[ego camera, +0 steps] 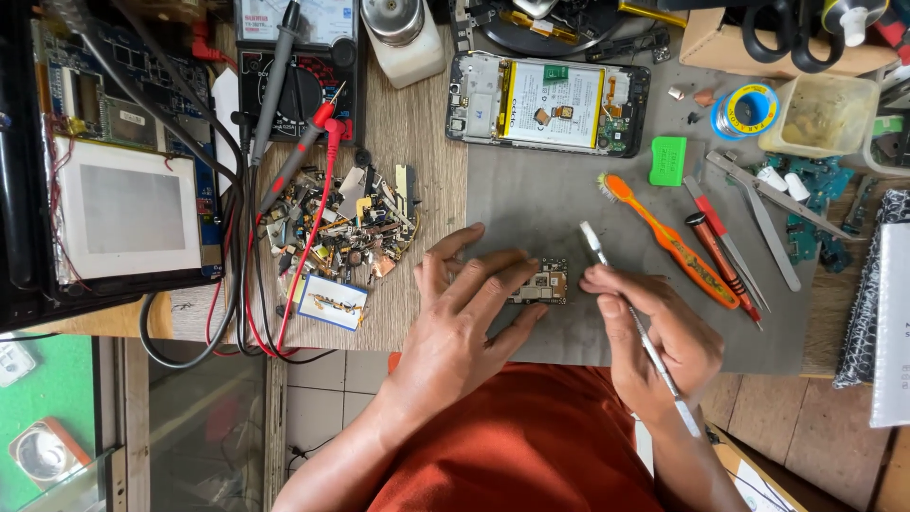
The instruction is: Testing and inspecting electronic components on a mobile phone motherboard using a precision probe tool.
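left hand [464,303] on circuit board [540,283] — right hand [654,332], tweezers [633,318]

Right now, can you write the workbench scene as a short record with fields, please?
Left hand: left hand rests flat on the grey mat, fingers pinning a small circuit board.
Right hand: right hand grips a thin metal tool, its tip raised just above the board.
Behind the board: an opened phone with its back cover off.
Right of the hands: an orange toothbrush, screwdrivers, tweezers.
Left of the hands: a scrap parts pile, a multimeter.
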